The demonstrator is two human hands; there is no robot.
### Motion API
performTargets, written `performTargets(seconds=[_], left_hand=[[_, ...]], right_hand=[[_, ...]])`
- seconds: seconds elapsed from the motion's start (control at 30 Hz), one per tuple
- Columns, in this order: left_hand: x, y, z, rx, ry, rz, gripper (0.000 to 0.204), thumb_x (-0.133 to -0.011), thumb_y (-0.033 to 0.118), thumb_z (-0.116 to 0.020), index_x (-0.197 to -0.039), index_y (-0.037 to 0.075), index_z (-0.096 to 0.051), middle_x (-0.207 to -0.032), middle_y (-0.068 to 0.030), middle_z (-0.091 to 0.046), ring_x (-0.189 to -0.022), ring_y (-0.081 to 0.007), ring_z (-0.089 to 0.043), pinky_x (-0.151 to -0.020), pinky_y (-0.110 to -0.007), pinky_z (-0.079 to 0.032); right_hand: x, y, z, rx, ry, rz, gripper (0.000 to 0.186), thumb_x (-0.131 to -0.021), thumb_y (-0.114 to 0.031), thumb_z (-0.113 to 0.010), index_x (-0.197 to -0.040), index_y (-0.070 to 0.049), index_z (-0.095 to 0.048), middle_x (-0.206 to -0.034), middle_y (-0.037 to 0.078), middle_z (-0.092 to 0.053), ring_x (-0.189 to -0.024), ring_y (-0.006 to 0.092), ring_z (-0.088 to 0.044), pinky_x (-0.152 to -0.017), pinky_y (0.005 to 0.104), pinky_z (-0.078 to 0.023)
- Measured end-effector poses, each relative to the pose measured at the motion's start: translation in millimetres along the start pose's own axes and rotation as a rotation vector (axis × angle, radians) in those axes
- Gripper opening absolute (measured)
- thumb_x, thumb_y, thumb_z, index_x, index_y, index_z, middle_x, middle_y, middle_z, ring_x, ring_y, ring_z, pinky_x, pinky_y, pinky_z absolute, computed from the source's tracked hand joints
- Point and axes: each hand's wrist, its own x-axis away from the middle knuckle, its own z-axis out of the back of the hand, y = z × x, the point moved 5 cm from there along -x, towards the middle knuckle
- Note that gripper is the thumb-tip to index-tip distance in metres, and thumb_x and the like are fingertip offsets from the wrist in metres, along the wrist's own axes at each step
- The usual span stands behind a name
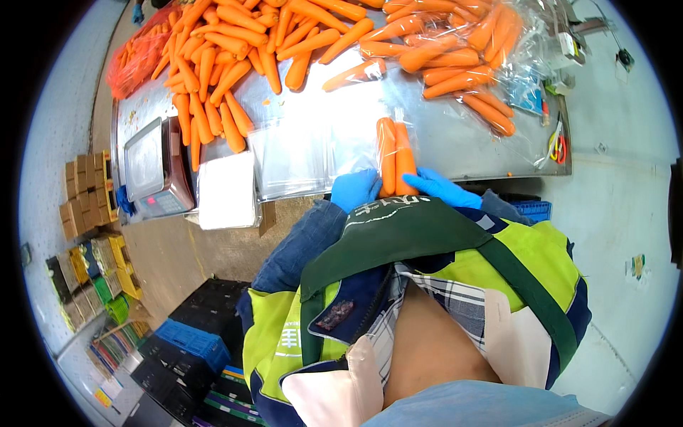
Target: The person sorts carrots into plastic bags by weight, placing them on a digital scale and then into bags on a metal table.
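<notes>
Two carrots [386, 151] lie side by side in a clear plastic bag [413, 135] at the near edge of the metal table. My left hand [358, 188], in a blue glove, is closed at the bag's lower left side. From the right, my right hand [442, 186], also gloved in blue, grips the bag's lower end, a finger over the right carrot. The near end of the bag is partly hidden by my apron. Flat clear plastic bags [288, 160] lie just left of my left hand.
Loose carrots [228, 60] are heaped at the far left beside a red mesh sack [139, 64]. Bagged carrots [462, 64] pile up at the far right. A weighing scale [160, 167], a white stack of sheets [228, 192] and scissors [557, 146] are on the metal table [491, 153].
</notes>
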Motion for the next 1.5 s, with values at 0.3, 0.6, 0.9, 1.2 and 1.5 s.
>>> performTargets(seconds=[0.3,0.6,0.9,1.2,1.5], left_hand=[[-45,61,142,1.192,-0.039,-0.006,0.033,-0.096,0.028,-0.052,-0.079,0.001,-0.059,-0.067,-0.0089,-0.061,-0.058,-0.0153,-0.057,-0.056,-0.026,-0.045],[-162,156,225,1.201,0.229,-0.645,0.025,-0.097,0.025,-0.052,-0.098,0.002,-0.062,-0.092,-0.0047,-0.064,-0.078,-0.0132,-0.059,-0.071,-0.028,-0.049],[-146,-149,95,1.214,0.255,0.307,0.016,-0.087,0.017,-0.065,-0.095,0.003,-0.065,-0.084,-0.0073,-0.066,-0.075,-0.0151,-0.062,-0.073,-0.031,-0.052],[-180,-379,250,0.984,1.205,0.342,0.056,-0.089,0.016,-0.063,-0.134,-0.008,-0.042,-0.127,-0.0236,-0.055,-0.112,-0.0296,-0.057,-0.097,-0.037,-0.044],[-163,-360,241,1.493,0.999,0.271,0.047,-0.092,0.032,-0.063,-0.122,-0.003,-0.055,-0.11,-0.0095,-0.063,-0.095,-0.0183,-0.06,-0.085,-0.031,-0.049]], right_hand=[[48,-157,30,-0.082,0.122,0.436,0.037,-0.099,-0.036,-0.048,-0.096,-0.003,-0.064,-0.082,0.008,-0.069,-0.066,0.0116,-0.061,-0.059,0.0204,-0.043],[75,-321,190,-0.913,-0.045,1.016,0.027,-0.098,-0.018,-0.055,-0.113,0.004,-0.059,-0.079,0.002,-0.058,-0.067,0.0083,-0.053,-0.059,0.0212,-0.045],[-76,-293,66,-0.043,0.351,0.759,0.047,-0.096,-0.019,-0.056,-0.139,-0.005,-0.045,-0.096,-0.002,-0.061,-0.079,0.0067,-0.054,-0.076,0.0196,-0.046],[-415,-373,-107,0.868,0.409,1.006,0.051,-0.088,-0.032,-0.064,-0.125,0.002,-0.055,-0.115,0.025,-0.059,-0.103,0.0369,-0.061,-0.085,0.0416,-0.05],[-422,-332,-139,0.055,-0.101,0.487,0.059,-0.085,-0.03,-0.071,-0.131,0.0,-0.049,-0.12,0.014,-0.06,-0.111,0.0238,-0.058,-0.092,0.0355,-0.05]])
